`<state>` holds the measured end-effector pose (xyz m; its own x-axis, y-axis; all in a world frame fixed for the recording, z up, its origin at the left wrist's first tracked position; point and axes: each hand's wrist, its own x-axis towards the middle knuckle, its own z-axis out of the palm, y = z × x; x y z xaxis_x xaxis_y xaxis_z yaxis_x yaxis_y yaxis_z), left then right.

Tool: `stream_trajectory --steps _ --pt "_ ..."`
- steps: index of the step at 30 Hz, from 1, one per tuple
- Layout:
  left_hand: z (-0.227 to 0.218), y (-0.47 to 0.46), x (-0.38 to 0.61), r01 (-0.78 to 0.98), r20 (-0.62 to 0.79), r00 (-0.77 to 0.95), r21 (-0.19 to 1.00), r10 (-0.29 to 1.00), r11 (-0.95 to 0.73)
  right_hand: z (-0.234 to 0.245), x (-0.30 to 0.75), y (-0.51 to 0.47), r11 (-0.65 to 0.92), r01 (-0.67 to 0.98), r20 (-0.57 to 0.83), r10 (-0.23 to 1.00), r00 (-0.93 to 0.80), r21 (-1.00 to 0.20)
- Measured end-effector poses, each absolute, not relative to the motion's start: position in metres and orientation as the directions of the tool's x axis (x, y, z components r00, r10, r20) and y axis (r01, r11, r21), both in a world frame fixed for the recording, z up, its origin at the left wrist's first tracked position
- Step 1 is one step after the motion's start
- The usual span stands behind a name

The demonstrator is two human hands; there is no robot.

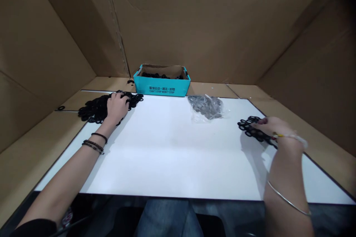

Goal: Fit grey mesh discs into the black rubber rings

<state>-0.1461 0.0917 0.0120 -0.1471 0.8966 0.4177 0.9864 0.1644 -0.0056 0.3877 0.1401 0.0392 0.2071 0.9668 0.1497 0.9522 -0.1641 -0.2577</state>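
Note:
My left hand [117,106] rests on a large heap of black rings [94,108] at the left of the white board. Its fingers are apart and bent down over the heap, with the fingertips partly hidden among the rings. Over on the right, my right hand [271,126] is at a smaller cluster of black rings [247,126]. Thumb and fingers close on rings at the cluster's near side; how many they hold is hidden by the hand.
A turquoise box [162,86] holding black rings stands at the board's back edge. Right of it lies a clear plastic bag [207,106] with grey contents. Cardboard walls [194,26] enclose the white board [167,155]. One stray ring [61,107] lies at far left.

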Motion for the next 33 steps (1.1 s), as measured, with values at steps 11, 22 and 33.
stream_trajectory --steps 11,22,33 --pt "0.021 0.081 -0.109 0.814 0.583 -0.149 0.531 0.799 -0.236 0.038 0.300 0.133 0.219 0.963 0.105 0.973 -0.204 -0.158" --pt "0.013 0.015 -0.001 -0.106 -0.246 0.263 0.954 0.933 0.281 0.002 0.252 0.142 0.258 0.966 0.115 0.959 -0.258 0.017" --pt "0.008 0.024 -0.010 -0.268 -0.314 0.216 0.891 0.924 0.366 0.001 0.252 0.146 0.271 0.959 0.285 0.929 -0.237 -0.085"
